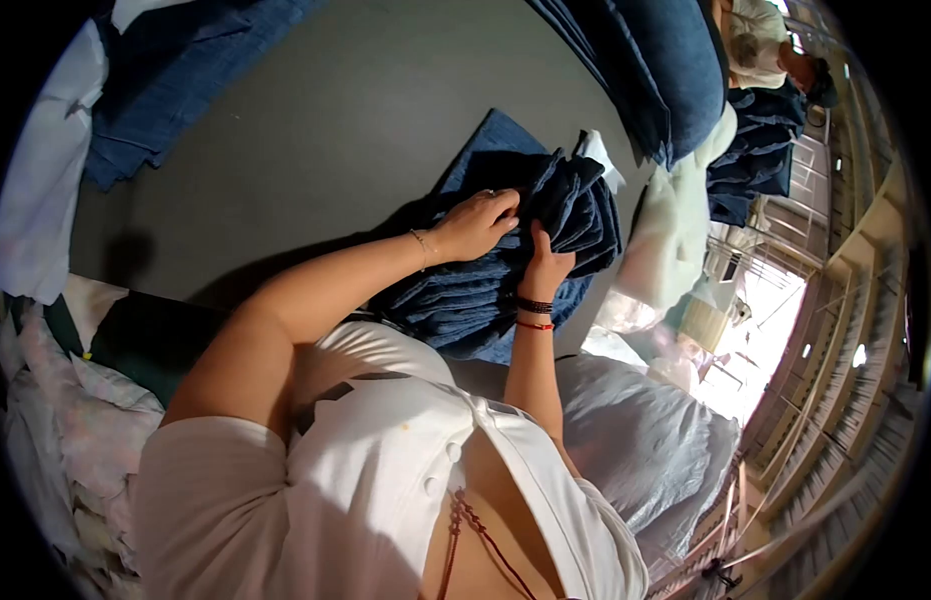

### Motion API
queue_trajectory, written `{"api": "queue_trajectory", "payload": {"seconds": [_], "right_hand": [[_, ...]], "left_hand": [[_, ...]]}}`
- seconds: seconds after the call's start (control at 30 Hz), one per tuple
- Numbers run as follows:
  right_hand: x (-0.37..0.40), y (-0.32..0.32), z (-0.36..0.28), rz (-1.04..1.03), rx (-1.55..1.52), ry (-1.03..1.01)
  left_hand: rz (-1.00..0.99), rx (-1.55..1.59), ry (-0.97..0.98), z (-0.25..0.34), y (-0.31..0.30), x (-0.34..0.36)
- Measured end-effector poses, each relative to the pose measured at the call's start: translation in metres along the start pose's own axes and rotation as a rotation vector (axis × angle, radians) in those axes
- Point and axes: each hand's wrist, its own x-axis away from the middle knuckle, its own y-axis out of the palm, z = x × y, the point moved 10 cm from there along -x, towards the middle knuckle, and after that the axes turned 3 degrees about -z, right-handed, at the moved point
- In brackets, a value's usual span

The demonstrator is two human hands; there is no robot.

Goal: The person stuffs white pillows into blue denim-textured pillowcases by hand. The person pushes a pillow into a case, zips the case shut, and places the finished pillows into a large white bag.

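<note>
A bunched stack of dark blue cloth pieces [450, 305] lies on the grey table in front of me, its layers fanned and folded up at the far right end. My right hand [550, 265] grips the raised layers from the right side, thumb on the near face and the other fingers hidden behind the cloth. Just left of it, my left hand [477, 225] has its fingers curled together at the edge of the layers, pinching cloth there; the fingertips are partly hidden. A small white piece [599, 160] sticks out behind the stack.
More dark blue cloth lies on the table [315, 130] at the far left [175, 90] and in a thick pile at the far right [655, 70]. A large silvery plastic bag [640, 430] bulges at my right. Pale cloth [85, 420] hangs at my left. Another person [760, 45] stands beyond, far right.
</note>
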Motion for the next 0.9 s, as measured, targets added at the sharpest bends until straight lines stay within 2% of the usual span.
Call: {"api": "queue_trajectory", "payload": {"seconds": [0.03, 0.07, 0.1, 0.13, 0.17, 0.23, 0.3, 0.33, 0.37, 0.43, 0.5, 0.53, 0.57, 0.63, 0.67, 0.7, 0.77, 0.8, 0.87, 0.9], "right_hand": [[0.0, 0.006, -0.005, -0.013, 0.069, -0.002], [0.001, 0.008, -0.007, -0.018, 0.127, 0.062], [0.001, 0.014, -0.016, -0.004, 0.096, 0.001], [0.001, 0.013, -0.011, -0.03, 0.277, 0.114], [-0.005, 0.016, -0.006, -0.053, 0.196, 0.032], [-0.008, 0.037, -0.013, -0.135, 0.07, 0.128], [-0.001, 0.057, -0.036, -0.239, -0.141, 0.252], [0.005, 0.069, -0.06, -0.35, -0.241, 0.256], [0.011, 0.078, -0.095, -0.463, -0.28, 0.168], [0.021, 0.064, -0.16, -0.405, -0.136, -0.161], [0.029, 0.038, -0.197, -0.201, 0.299, -0.557], [0.032, 0.027, -0.195, -0.125, 0.444, -0.594], [0.03, 0.018, -0.169, -0.107, 0.466, -0.494], [0.039, 0.026, -0.101, -0.187, 0.751, -0.513], [0.051, 0.042, -0.043, -0.327, 0.9, -0.493], [0.063, 0.049, 0.01, -0.377, 0.856, -0.374], [0.066, 0.053, 0.002, -0.305, 0.89, -0.393], [0.061, 0.053, 0.0, -0.296, 0.788, -0.36], [0.067, 0.059, -0.051, -0.294, 0.494, -0.444], [0.073, 0.061, -0.095, -0.311, 0.358, -0.498]], "left_hand": [[-0.028, 0.054, -0.087, -0.01, -0.005, -0.004], [0.174, -0.073, 0.017, -0.019, -0.016, -0.003], [0.272, -0.393, -0.115, -0.026, -0.031, -0.001], [0.332, -0.451, -0.143, -0.028, -0.041, 0.001], [0.394, -0.506, -0.162, -0.029, -0.049, 0.003], [0.119, -0.312, -0.34, -0.062, -0.029, -0.009], [0.004, -0.296, -0.401, -0.087, -0.024, -0.014], [-0.075, -0.367, -0.403, -0.08, -0.033, -0.018], [-0.071, -0.396, -0.395, -0.077, -0.046, -0.018], [-0.037, -0.41, -0.361, -0.07, -0.062, -0.006], [0.023, -0.227, -0.498, -0.079, -0.086, 0.007], [0.099, -0.018, -0.52, -0.081, -0.105, 0.015], [0.178, 0.195, -0.536, -0.083, -0.124, 0.024], [0.35, -0.234, -0.362, -0.053, -0.189, 0.034], [0.376, -0.344, -0.36, -0.038, -0.214, 0.039], [0.392, -0.456, -0.356, -0.02, -0.236, 0.044], [0.384, -0.687, -0.28, 0.01, -0.265, 0.05], [0.368, -0.711, -0.274, 0.02, -0.273, 0.052], [0.512, -0.892, 0.083, 0.082, -0.286, 0.061], [0.601, -0.922, 0.156, 0.117, -0.292, 0.066]]}}
